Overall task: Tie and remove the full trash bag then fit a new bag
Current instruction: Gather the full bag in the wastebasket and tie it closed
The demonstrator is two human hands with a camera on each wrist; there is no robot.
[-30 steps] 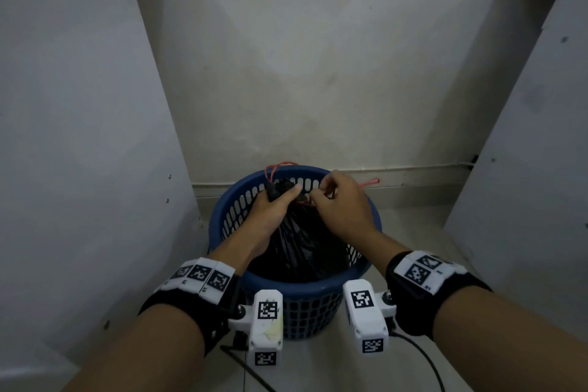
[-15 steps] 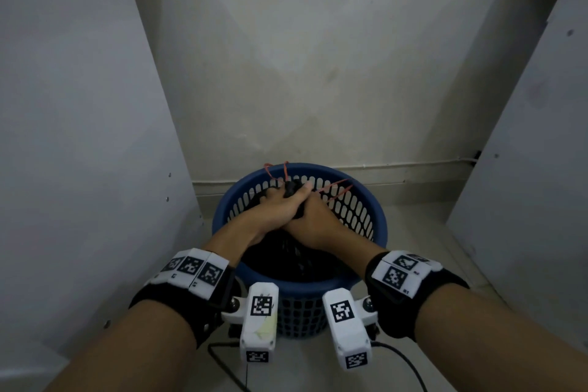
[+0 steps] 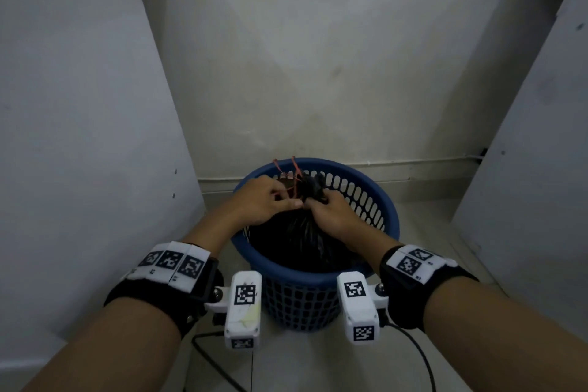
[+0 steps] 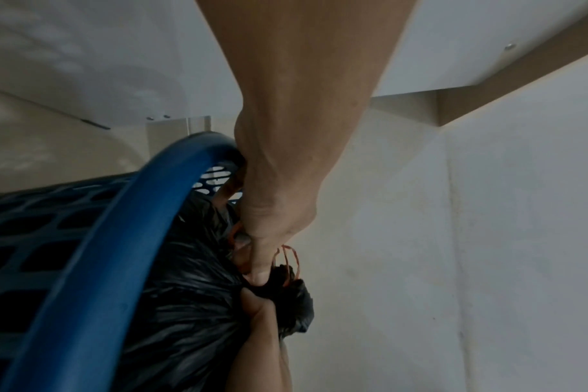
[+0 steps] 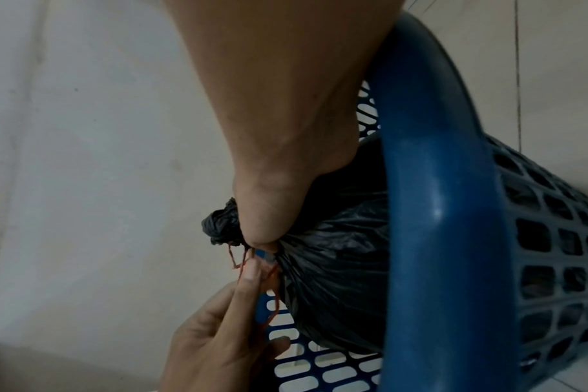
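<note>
A black trash bag (image 3: 302, 232) sits inside a blue perforated basket (image 3: 380, 200) on the floor. Its top is gathered into a bunched neck (image 3: 313, 186) with thin red drawstrings (image 3: 296, 173) sticking up. My right hand (image 3: 327, 210) grips the neck just below the bunch (image 5: 224, 225). My left hand (image 3: 270, 200) pinches the red strings (image 5: 272, 294) right beside the neck, thumb against the bag (image 4: 262, 268). Both hands touch over the basket's middle.
White panels stand close on the left (image 3: 79, 137) and right (image 3: 534, 137), with a wall and baseboard pipe (image 3: 429, 161) behind the basket. A black cable (image 3: 416, 350) trails over the tiled floor near my wrists.
The hands, spread apart with a string out to the right a second ago, have come together at the neck; the strings now stand up to the left of the bunch.
</note>
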